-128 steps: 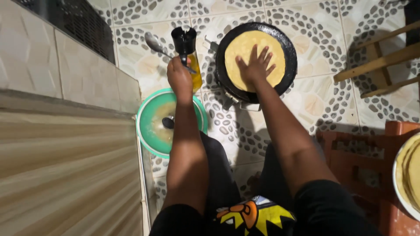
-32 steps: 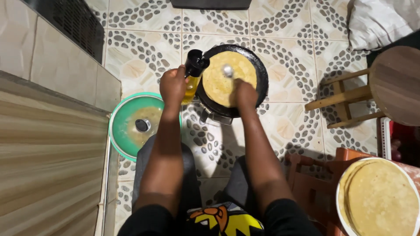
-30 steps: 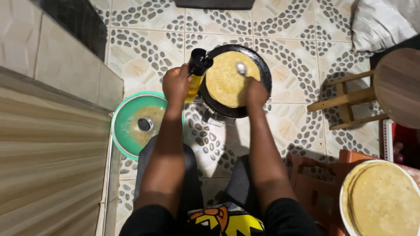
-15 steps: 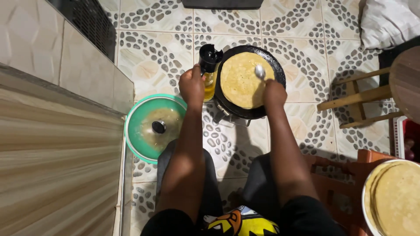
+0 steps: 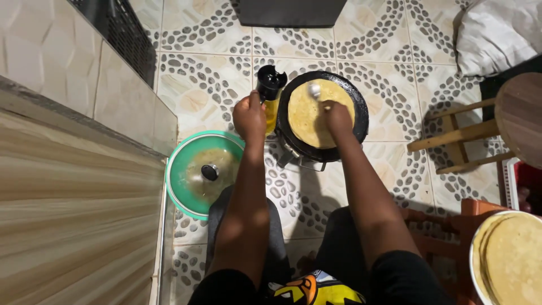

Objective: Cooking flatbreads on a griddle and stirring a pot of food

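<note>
Flatbread [image 5: 311, 113] lies flat in the round black pan [image 5: 359, 121] on the floor, and around it we read the scene from left to right. At far left we see a pale ribbed surface, then a green basin [image 5: 176, 178] under a glass lid with a black knob [image 5: 210, 171], just beside our left knee. Next comes our left hand [image 5: 249, 116], curled tight round a bottle of yellow oil [image 5: 271, 110]; the bottle's long axis runs up the frame, its black open-topped cap [image 5: 271, 82] pointing away from us, and it stands touching the pan's left rim. Over the flatbread our right hand [image 5: 337, 116] is closed on a metal spoon [image 5: 315, 93], whose handle runs from the fingers up and left, the bowl pointing away from us and resting on the bread's upper part. Further right we see a wooden stool [image 5: 480, 133], and at lower right a white bowl [image 5: 473, 262] stacked with cooked flatbreads [image 5: 516, 257]
</note>
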